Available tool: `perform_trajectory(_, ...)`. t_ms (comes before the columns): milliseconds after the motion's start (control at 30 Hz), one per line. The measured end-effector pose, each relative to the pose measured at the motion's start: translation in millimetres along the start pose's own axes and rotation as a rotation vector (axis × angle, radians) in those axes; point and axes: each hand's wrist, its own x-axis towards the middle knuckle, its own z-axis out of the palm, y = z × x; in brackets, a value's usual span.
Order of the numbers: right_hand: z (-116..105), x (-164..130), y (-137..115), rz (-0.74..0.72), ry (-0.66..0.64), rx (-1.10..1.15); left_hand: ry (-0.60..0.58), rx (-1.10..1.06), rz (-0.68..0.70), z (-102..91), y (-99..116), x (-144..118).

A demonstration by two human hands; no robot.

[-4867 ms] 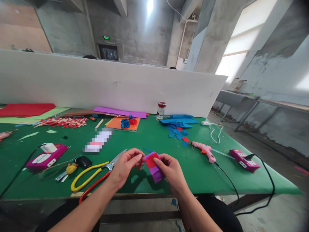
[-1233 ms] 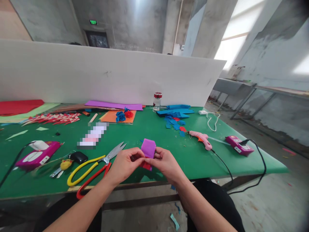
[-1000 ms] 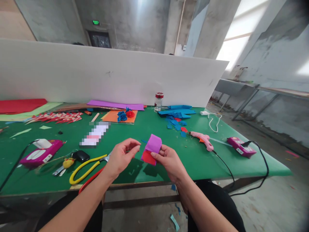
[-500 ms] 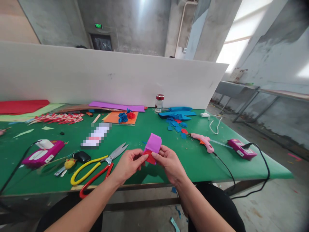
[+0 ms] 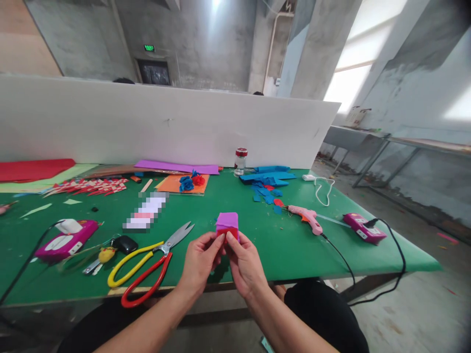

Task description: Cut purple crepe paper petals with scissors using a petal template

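Near the table's front edge, my left hand (image 5: pixel 201 257) and my right hand (image 5: pixel 247 264) pinch a small folded purple paper (image 5: pixel 227 219) with a red paper piece (image 5: pixel 231 232) lying against its near side. Both thumbs press on the red piece; the other fingers are behind, partly hidden. Left of my hands lie open scissors (image 5: pixel 167 252) with one yellow and one red handle. A pink glue gun (image 5: pixel 306 217) rests to the right, its nozzle close to a red paper scrap (image 5: pixel 278 202).
A white board (image 5: pixel 206 122) stands along the back. Before it are a red-capped jar (image 5: pixel 240 162), blue paper pieces (image 5: pixel 270 179) and blue paper flowers (image 5: pixel 186 184). Purple power strips (image 5: pixel 68 240) lie either side, with a black cable (image 5: pixel 399 245) hanging off the right.
Both hands have drawn closer together and tilted the purple paper more upright, so the purple part looks shorter. The red piece is now squarer to me. The camera view has shifted slightly.
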Motion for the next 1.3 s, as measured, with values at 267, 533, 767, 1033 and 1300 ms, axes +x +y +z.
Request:
perform_trajectory(267, -6, -3, -23, -0.027, -0.168, -0.238, -0.161, -0.327, -0.112, -18.1, 17, 5)
perform_trajectory(533, -20, -7, -27, 0.091, -0.292, -0.502, -0.105, -0.370, -0.250, -25.9, 6, -7)
perform_trajectory(767, -25, 2, -17, 0.041, -0.115, -0.420, 0.066, -0.410, -0.239, -17.4, -4, -5)
perform_trajectory(1033, -25, 8, -17, 0.208, -0.151, -0.344, 0.070, -0.395, -0.256, -19.6, -4, -2)
perform_trajectory(1300, -24, 9, -19, 0.268, -0.169, -0.434, 0.087, -0.238, -0.198, -28.0, -6, -6)
